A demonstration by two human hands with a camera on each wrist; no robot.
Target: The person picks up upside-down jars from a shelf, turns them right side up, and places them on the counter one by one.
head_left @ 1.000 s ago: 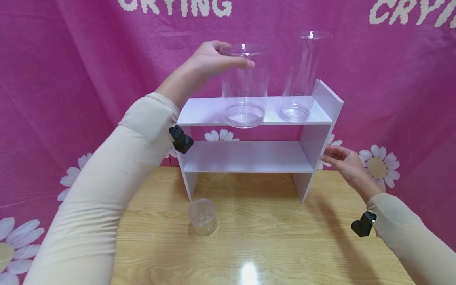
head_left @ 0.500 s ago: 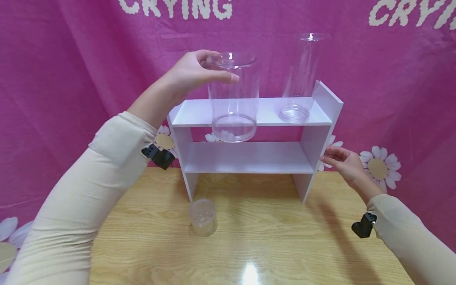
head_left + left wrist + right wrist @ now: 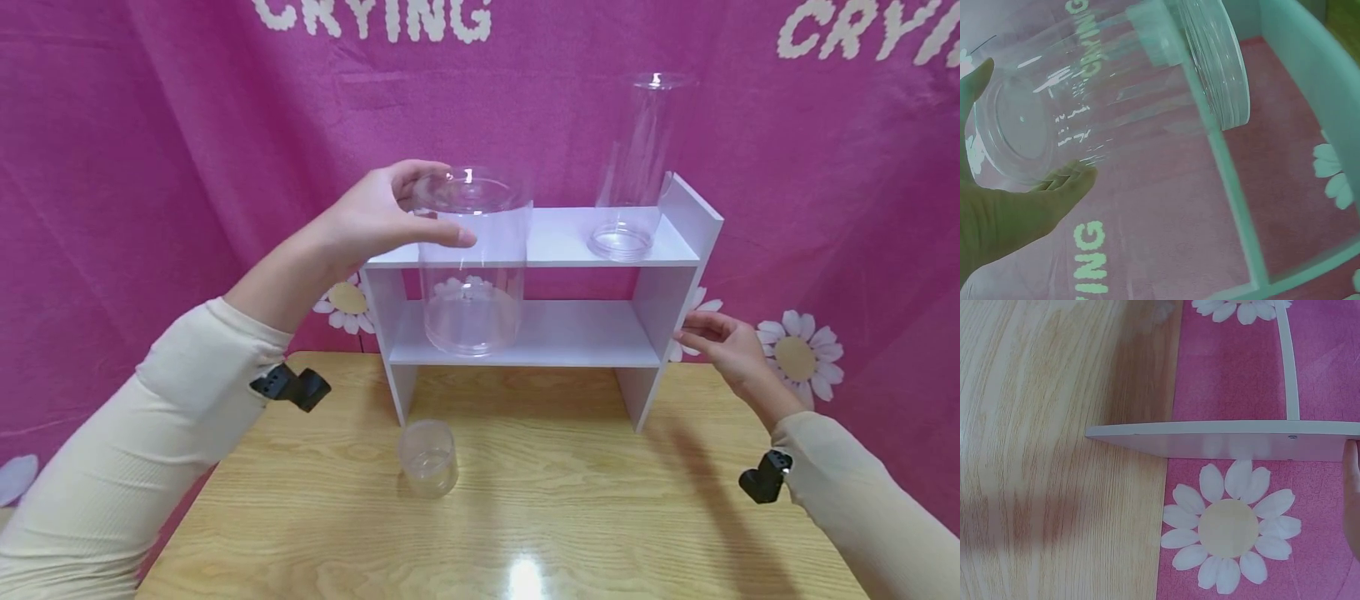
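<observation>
My left hand [image 3: 367, 221] grips a wide clear plastic jar [image 3: 480, 262] near its upper end, thumb in front and fingers behind. The jar hangs upright in front of the white two-tier shelf [image 3: 525, 329], its lower end overlapping the lower board in the head view. In the left wrist view, the jar's far end [image 3: 1225, 69] is ridged, with the thumb and fingers [image 3: 1069, 190] at its other end. My right hand [image 3: 723, 342] has its fingertips at the outer face of the shelf's right side panel [image 3: 1229, 444]; most of that hand is outside the right wrist view.
A tall, narrower clear cylinder [image 3: 633, 175] stands on the right of the top board. A small clear cup [image 3: 427, 458] sits on the wooden table [image 3: 570, 500], in front of the shelf's left leg. Behind hangs a pink cloth [image 3: 187, 125] with daisies and lettering.
My left hand has brought the wide jar down and left, from over the top board to in front of the shelf. The right hand stays at the side panel.
</observation>
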